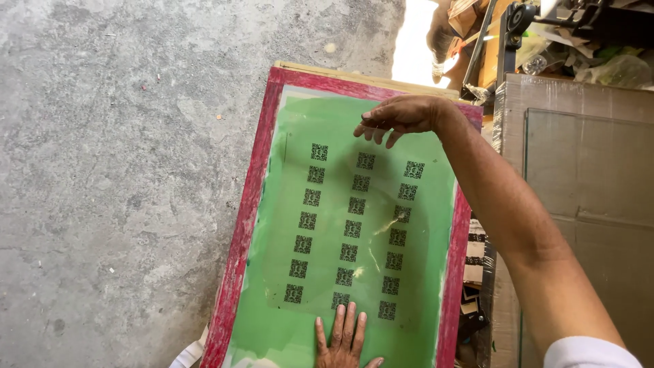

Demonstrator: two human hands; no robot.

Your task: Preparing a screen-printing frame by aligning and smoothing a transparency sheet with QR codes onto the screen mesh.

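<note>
1. Left hand (346, 341) pressed flat, fingers spread, grip released, on the near end of the green mesh.
2. Right hand (402, 116) hovering loosely open above the far end.
3. Red-framed printing screen (240, 232) lying over a concrete floor (116, 170), three columns of black squares (353, 228) on its mesh.

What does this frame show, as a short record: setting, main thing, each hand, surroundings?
setting: concrete floor, seen from above
main thing: screen frame, red border, green mesh with three columns of small black square patterns
left hand: flat on the mesh at the near edge, fingers spread, holding nothing
right hand: over the far end of the mesh, fingers bent down, holding nothing; contact cannot be told
surroundings: glass pane on a brown board at right; clutter at top right
</note>
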